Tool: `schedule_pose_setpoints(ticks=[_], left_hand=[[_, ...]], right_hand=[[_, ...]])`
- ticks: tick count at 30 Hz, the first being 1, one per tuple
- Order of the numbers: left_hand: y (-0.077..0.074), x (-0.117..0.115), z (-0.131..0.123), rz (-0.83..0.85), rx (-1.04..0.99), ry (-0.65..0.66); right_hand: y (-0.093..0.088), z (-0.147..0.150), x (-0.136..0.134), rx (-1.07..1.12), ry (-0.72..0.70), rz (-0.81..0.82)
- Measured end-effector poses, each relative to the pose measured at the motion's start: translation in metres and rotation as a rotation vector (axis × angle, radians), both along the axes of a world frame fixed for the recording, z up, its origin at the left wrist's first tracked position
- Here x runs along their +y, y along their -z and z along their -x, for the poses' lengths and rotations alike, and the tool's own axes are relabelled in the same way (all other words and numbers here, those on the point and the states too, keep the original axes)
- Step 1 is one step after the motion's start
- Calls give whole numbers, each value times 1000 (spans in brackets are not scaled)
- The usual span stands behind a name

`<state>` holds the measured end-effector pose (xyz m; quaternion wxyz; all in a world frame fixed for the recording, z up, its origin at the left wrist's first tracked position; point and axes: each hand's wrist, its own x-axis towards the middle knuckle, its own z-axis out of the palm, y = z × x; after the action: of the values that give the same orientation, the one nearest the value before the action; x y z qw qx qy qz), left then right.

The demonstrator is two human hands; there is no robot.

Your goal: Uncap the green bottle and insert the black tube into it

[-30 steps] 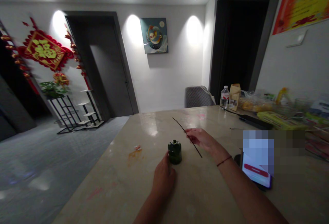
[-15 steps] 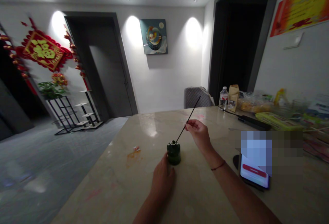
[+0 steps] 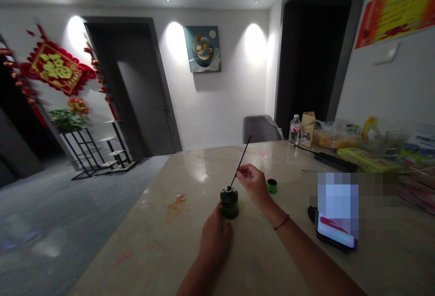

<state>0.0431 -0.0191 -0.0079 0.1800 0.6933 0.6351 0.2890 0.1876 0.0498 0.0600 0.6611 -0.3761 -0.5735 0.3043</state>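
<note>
Left hand (image 3: 215, 240), fingers curled closed around glossy dark-green cylindrical bottle (image 3: 229, 202), right hand (image 3: 253, 185), fingertips pinching thin black rod (image 3: 242, 164), lower tip at bottle neck, green cylindrical cap (image 3: 272, 186) at bottle's 3 o'clock, polished marble countertop (image 3: 163, 241)

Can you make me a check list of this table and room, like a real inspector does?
Surface: pale polished stone-look table, orange stain.
Job's things: dark green round bottle; thin black stick, tip at the bottle's mouth; small green round cap, lying apart.
Clutter: clear plastic water bottle, brown paper bag, blurred phone.
Grips: left hand holds the bottle; right hand pinches the stick.
Cables: thin dark cord.
Surroundings: grey floor, grey door, round-teapot painting.
</note>
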Motion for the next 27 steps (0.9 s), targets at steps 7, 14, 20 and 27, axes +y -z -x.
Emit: schedule_pose_setpoints(ticks=[7, 14, 20, 27], left_hand=[[3, 2, 1, -28, -6, 2], [2, 2, 1, -12, 0, 14], [-1, 0, 0, -7, 18, 20], [2, 2, 1, -20, 33, 5]], right_hand=[[25, 9, 6, -111, -11, 82], [41, 9, 15, -231, -78, 192], [39, -4, 21, -304, -201, 259], [46, -20, 17, -329, -539, 318]])
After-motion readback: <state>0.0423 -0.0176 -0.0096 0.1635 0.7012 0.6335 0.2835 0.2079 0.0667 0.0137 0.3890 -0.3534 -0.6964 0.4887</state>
